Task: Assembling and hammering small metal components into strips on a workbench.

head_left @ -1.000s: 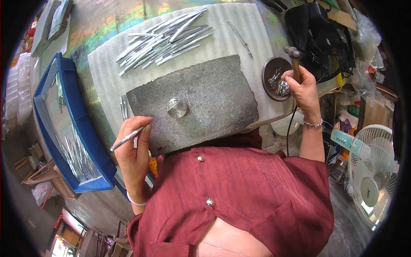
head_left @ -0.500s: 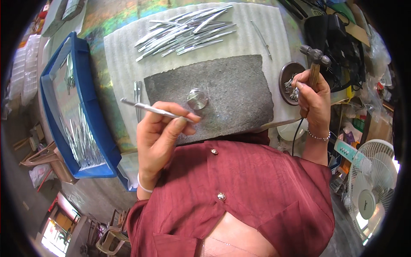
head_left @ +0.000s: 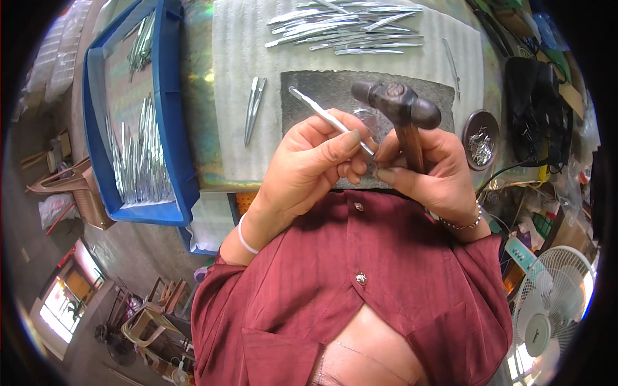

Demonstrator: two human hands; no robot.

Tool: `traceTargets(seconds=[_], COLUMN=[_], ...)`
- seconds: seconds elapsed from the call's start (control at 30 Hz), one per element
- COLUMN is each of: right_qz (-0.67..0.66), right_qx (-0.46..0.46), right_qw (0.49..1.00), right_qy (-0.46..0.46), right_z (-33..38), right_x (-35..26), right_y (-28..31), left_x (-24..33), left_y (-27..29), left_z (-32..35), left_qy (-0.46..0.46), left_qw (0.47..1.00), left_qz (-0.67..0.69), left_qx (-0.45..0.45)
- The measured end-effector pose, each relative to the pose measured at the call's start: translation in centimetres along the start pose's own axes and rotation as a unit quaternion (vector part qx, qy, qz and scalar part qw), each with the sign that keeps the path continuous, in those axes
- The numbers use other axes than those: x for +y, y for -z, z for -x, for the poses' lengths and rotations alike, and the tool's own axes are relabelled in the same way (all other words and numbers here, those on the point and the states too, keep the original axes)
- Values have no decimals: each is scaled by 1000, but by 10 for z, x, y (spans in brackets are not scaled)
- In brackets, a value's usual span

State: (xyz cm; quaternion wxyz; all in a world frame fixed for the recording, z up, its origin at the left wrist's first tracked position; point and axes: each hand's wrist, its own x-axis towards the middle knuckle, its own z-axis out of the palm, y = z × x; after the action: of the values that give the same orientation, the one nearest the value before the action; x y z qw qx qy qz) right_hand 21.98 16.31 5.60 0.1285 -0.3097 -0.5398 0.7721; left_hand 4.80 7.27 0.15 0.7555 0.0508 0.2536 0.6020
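Tweezers [head_left: 328, 119], one slim metal pair, sit pinched between the thumb and fingers of the left hand [head_left: 315, 161], raised close to the camera over the grey stone slab [head_left: 322, 90]. Right hand [head_left: 428, 170] is clenched round the wooden handle of one hammer [head_left: 398, 106], head up, its fingertips meeting the tweezers' near end. One more pair [head_left: 253, 109] lies on the white mat [head_left: 238, 58] left of the slab. A pile too tangled to count lies at the mat's far edge [head_left: 347, 29]. One blue tray [head_left: 170, 167] holds many more. One round dish [head_left: 481, 138] sits right of the slab.
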Motion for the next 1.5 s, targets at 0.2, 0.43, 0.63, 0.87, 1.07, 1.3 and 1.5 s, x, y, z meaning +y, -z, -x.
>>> traceTargets(seconds=[0.2, 0.43, 0.63, 0.87, 1.07, 1.3, 1.5], right_qz=[-62, -115, -84, -62, 5, -83, -25], right_qx=[-14, 1, 6, 35, 39, 13, -13], right_qw=[998, 993, 996, 997, 999, 994, 997], right_qy=[3, -39, -39, -28, -15, -66, -66], right_z=[-9, -11, -11, -7, -3, -7, -8], right_x=[4, 2, 8, 16, 15, 12, 15], right_y=[-5, -10, -7, -10, -13, -12, -12], left_x=[4, 7, 11, 13, 9, 14, 21], left_y=[5, 3, -1, -10, 1, 1, -2], left_z=[3, 6, 10, 19, 18, 20, 26], left_qy=[8, -3, -26, -111, -46, -32, 12], left_qw=[1000, 1000, 994, 919, 985, 984, 972], left_qz=[24, -20, -105, -373, -164, -172, -233], left_qx=[-4, 2, 15, 62, 35, 28, 40])
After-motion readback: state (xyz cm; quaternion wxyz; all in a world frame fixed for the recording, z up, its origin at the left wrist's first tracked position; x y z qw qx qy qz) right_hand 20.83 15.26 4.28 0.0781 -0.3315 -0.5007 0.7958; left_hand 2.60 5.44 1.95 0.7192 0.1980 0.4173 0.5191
